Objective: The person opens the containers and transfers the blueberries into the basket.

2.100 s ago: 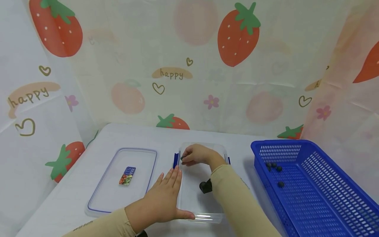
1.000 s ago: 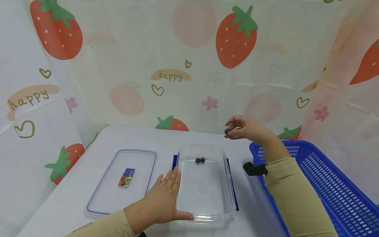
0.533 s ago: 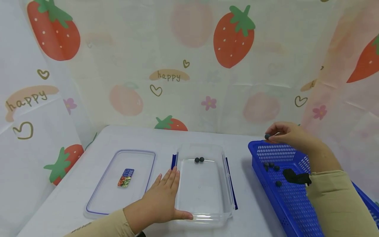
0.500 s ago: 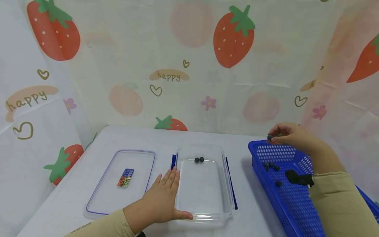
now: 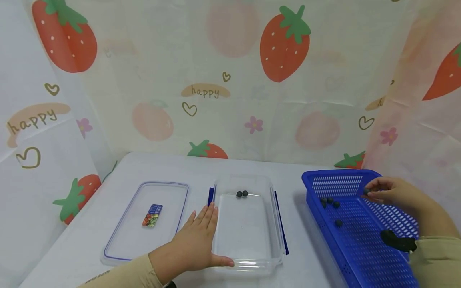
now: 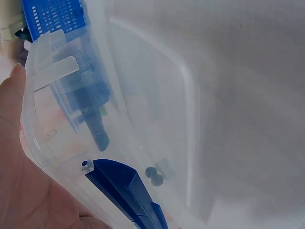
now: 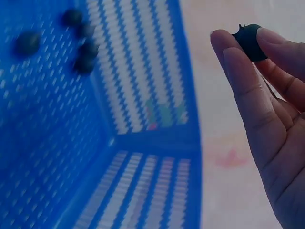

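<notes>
A dark blueberry [image 7: 251, 42] with a small crown is pinched between the thumb and fingers of my right hand [image 5: 399, 195], over the far right part of the blue basket [image 5: 325, 244]. Several more blueberries [image 5: 339, 223] lie on the basket floor toward its left side. My left hand [image 5: 194, 240] lies with straight fingers along the left side of the clear plastic box [image 5: 248, 265], its thumb at the near rim. Two blueberries [image 5: 242, 194] sit side by side at the box's far end. In the left wrist view, the box wall and a blue side latch [image 6: 124, 191] show close up.
A clear lid [image 5: 124, 244] with a blue seal and a small printed label [image 5: 152, 216] lies left of the box on the white table [image 5: 173, 166]. A fruit-patterned curtain [image 5: 216, 120] stands behind. The basket is right of the box.
My right hand has left the clear box and carried a blueberry right, past the basket's far rim and then lower over its right part. The left hand stays in place.
</notes>
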Demonstrator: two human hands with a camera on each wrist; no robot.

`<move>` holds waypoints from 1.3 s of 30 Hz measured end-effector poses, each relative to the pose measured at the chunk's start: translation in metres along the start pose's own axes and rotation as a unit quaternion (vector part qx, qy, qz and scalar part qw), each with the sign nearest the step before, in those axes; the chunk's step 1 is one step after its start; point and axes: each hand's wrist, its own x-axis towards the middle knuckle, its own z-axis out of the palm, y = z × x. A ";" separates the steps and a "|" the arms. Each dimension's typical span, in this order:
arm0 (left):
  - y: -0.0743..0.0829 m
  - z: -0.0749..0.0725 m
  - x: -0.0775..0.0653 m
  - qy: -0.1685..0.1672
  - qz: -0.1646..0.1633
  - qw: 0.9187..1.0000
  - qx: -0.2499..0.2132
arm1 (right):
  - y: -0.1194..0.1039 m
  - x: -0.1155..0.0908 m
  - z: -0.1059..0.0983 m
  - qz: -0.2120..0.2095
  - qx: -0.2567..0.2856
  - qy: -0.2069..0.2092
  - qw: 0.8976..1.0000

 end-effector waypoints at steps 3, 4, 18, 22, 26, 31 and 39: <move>0.000 0.000 0.000 -0.001 0.000 1.000 -0.002 | 0.015 -0.004 -0.003 0.024 0.023 -0.011 0.999; 0.000 0.000 0.000 -0.001 0.000 1.000 -0.003 | 0.019 -0.005 -0.004 0.029 0.030 -0.015 0.999; 0.000 0.000 0.000 -0.003 0.000 1.000 -0.006 | 0.053 -0.016 -0.007 0.108 0.093 -0.049 0.989; 0.000 0.000 0.000 -0.003 0.000 1.000 -0.006 | 0.057 -0.019 -0.008 0.124 0.101 -0.052 0.986; 0.000 0.000 0.000 -0.003 -0.001 1.000 -0.004 | 0.061 -0.021 -0.009 0.144 0.098 -0.040 0.984; 0.000 0.000 0.000 -0.003 -0.002 1.000 -0.007 | 0.066 -0.021 -0.011 0.142 0.088 -0.030 0.985; 0.000 0.001 -0.001 0.004 0.001 1.000 -0.007 | 0.052 -0.021 -0.016 0.104 0.112 -0.015 0.988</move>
